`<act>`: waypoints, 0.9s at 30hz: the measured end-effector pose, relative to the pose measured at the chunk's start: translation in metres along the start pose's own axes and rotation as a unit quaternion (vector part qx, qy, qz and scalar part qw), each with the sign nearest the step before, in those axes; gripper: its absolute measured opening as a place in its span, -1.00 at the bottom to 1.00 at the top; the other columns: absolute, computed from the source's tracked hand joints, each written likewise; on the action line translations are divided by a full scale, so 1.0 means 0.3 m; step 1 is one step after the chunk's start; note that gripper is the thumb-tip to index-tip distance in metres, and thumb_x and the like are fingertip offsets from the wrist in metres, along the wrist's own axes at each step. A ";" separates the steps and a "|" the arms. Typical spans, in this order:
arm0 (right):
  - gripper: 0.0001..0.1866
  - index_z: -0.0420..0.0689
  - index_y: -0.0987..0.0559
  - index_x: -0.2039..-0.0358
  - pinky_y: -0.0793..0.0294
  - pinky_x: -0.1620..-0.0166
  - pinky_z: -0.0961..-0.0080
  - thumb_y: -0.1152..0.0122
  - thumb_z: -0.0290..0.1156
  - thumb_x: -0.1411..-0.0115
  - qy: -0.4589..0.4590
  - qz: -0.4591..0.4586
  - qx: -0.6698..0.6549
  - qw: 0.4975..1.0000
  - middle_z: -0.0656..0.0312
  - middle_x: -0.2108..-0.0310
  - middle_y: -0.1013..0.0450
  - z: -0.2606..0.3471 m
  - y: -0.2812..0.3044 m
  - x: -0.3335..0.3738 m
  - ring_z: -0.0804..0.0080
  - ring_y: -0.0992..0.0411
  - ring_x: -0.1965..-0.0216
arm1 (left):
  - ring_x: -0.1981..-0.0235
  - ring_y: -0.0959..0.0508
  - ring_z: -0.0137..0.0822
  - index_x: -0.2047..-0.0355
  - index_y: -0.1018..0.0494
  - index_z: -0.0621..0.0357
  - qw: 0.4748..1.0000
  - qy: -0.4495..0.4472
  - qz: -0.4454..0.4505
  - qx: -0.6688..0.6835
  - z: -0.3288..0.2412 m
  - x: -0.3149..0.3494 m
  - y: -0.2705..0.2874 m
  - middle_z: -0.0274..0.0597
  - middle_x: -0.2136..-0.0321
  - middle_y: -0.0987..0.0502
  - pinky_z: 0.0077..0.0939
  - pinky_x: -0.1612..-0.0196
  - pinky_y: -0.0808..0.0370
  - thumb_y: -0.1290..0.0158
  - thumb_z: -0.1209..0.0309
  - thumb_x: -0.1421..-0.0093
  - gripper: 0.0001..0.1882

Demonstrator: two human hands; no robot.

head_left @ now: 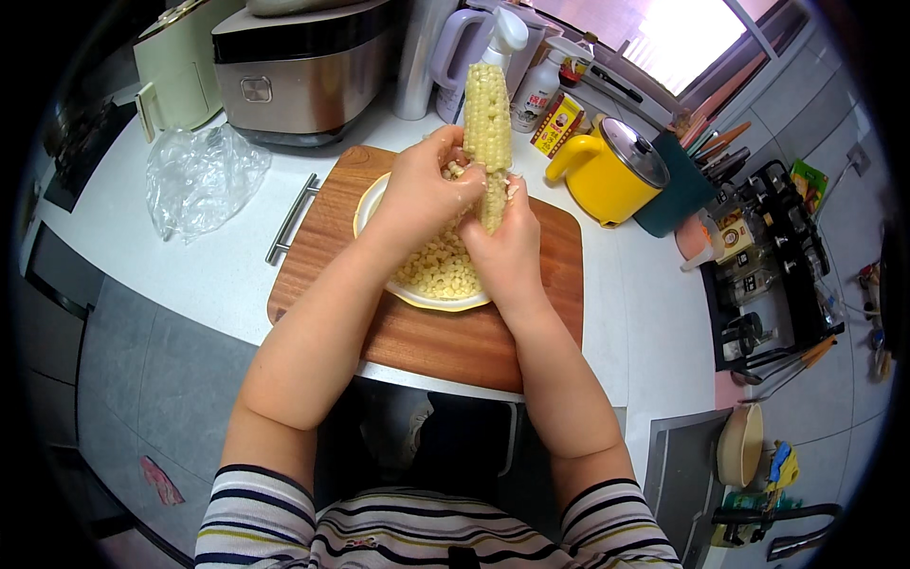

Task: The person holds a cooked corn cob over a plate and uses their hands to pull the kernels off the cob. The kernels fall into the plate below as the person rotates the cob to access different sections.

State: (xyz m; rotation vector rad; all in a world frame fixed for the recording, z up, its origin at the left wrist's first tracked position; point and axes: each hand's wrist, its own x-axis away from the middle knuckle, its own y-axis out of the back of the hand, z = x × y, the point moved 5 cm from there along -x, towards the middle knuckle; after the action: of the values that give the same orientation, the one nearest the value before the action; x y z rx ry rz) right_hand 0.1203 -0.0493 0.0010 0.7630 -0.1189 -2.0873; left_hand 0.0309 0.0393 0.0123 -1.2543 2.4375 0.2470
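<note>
Upright between my hands is a pale yellow corn cob (488,119), with kernels in rows on its upper part and a partly stripped lower part. My right hand (507,242) is wrapped round the lower end of the cob. My left hand (431,185) presses its fingers and thumb against the cob's left side, with a few loose kernels by the fingers. Under both hands a white plate with a yellow rim (427,302) holds a heap of loose corn kernels (441,270). The plate rests on a brown wooden cutting board (441,346).
A crumpled clear plastic bag (204,180) lies left of the board, near a metal handle (294,218). Behind stand a steel rice cooker (303,76) and a spray bottle (507,38). To the right are a yellow electric pot (607,180) and a sink (678,474).
</note>
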 end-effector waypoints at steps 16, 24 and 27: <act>-0.50 -0.31 -0.27 0.00 -0.51 0.15 0.29 -0.14 -0.55 -0.02 0.011 -0.016 0.011 1.000 -0.10 0.24 -0.51 0.024 0.009 0.005 0.01 -0.54 0.18 | 0.41 -0.37 -0.65 0.02 -0.38 0.22 0.994 0.016 0.034 0.101 -0.012 0.012 -0.017 -0.41 0.34 -0.43 -0.78 0.41 -0.29 0.05 0.44 -0.14 -0.64; -0.52 -0.30 -0.27 0.00 -0.51 0.15 0.31 -0.15 -0.54 -0.04 0.047 -0.018 0.038 0.998 -0.09 0.24 -0.51 0.009 -0.001 0.009 0.05 -0.55 0.18 | 0.38 -0.41 -0.57 0.09 -0.40 0.31 0.983 0.051 0.024 0.173 0.014 0.006 0.001 -0.31 0.34 -0.47 -0.67 0.34 -0.36 0.02 0.49 -0.11 -0.67; -0.55 -0.29 -0.31 0.03 -0.49 0.15 0.35 -0.14 -0.54 -0.04 0.034 -0.023 0.016 0.999 -0.03 0.25 -0.51 0.022 0.003 0.009 0.18 -0.54 0.21 | 0.41 -0.39 -0.59 0.09 -0.40 0.28 0.980 0.050 0.032 0.191 0.009 0.010 -0.003 -0.33 0.35 -0.46 -0.68 0.38 -0.34 0.02 0.48 -0.12 -0.68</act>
State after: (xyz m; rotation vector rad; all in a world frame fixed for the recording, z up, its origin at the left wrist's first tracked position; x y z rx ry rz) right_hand 0.1162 -0.0533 0.0054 0.8624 -0.0990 -2.1055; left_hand 0.0308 0.0375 0.0087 -1.0397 2.4557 -0.2649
